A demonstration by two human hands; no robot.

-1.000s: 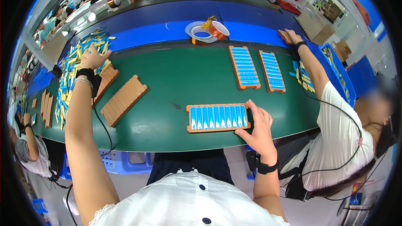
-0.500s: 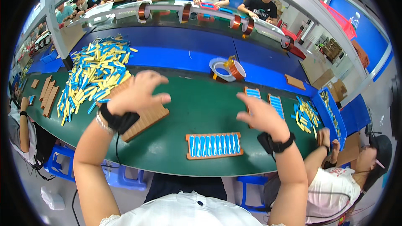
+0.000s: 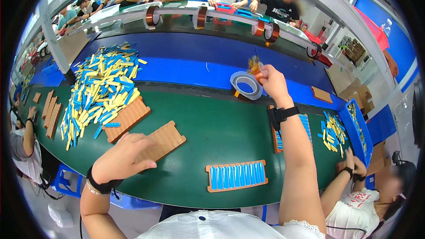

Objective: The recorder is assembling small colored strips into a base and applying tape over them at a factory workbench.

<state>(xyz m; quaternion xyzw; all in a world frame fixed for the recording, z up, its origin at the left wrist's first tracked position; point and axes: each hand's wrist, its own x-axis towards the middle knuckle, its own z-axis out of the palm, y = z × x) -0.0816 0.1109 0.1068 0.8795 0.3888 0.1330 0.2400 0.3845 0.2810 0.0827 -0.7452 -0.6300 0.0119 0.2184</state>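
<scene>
"What is held by the right hand [image 3: 275, 84]?"

"A roll of amber tape [image 3: 255, 66] is pinched in its fingers, above the blue strip at the far side. The glossy film is blurred, so its exact shape cannot be told. A flat, pale tape ring [image 3: 246, 86] is seen just beside it."

"And the left hand [image 3: 126, 157]?"

"It is held loosely spread, thumb apart from the half-bent fingers. One end of a brown tray with ridged grooves [image 3: 166, 139] is covered by it; whether the tray is touched cannot be told."

"What is set out around them?"

"On the smooth green tabletop [image 3: 212, 128], a filled brown tray [image 3: 208, 169] is placed near the front edge, its row of shiny blue cylinders laid side by side. Toward the left, slim blue and yellow sticks [image 3: 102, 88] are heaped, and a second grooved tray [image 3: 128, 119] is touched by them."
</scene>
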